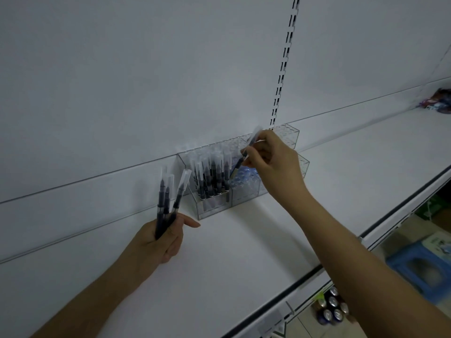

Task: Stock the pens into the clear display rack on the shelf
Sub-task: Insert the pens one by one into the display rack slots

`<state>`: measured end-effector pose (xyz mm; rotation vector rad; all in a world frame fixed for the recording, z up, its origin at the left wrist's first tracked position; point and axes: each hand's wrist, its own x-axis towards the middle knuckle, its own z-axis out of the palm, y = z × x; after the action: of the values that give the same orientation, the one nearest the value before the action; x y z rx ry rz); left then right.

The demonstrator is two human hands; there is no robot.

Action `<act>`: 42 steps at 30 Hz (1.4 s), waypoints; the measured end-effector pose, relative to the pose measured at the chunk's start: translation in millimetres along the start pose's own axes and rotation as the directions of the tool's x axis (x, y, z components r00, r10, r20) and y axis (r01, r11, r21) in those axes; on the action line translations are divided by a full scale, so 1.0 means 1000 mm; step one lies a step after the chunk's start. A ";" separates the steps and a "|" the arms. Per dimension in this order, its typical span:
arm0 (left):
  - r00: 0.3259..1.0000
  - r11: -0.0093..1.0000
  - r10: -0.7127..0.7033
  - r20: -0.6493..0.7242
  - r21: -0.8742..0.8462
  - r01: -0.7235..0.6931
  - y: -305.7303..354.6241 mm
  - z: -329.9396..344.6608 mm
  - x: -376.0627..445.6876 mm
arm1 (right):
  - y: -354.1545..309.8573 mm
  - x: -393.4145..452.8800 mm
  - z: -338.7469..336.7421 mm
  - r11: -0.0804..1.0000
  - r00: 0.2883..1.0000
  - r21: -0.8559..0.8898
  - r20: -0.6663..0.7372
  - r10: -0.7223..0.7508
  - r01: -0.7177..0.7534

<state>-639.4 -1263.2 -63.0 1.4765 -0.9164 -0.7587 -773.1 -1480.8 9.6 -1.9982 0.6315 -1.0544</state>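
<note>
A clear display rack [212, 206] with rows of round holes stands on the white shelf [244, 240] against the back panel. Several dark pens with clear caps [210, 176] stand upright in its left section. My right hand [268, 157] pinches one dark pen [240, 162], tilted with its tip down over the empty holes just right of the filled ones. My left hand [161, 237] rests low on the shelf to the rack's left, gripping a bundle of three pens [168, 198] that point upward.
A slotted upright [283, 69] runs up the back panel behind the rack. Colourful packets [436, 101] lie at the shelf's far right. Below the shelf edge are cans [332, 311] and a blue plastic stool [422, 269].
</note>
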 end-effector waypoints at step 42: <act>0.994 0.994 0.077 0.072 0.077 -0.082 0.003 0.010 -0.003 | -0.022 -0.054 0.012 0.921 0.987 0.373 -0.064 0.147 -0.113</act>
<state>-650.2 -1265.4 -61.5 1.4821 -1.0624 -0.7250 -790.2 -1424.3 -1.3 -1.5690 0.5584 -1.0975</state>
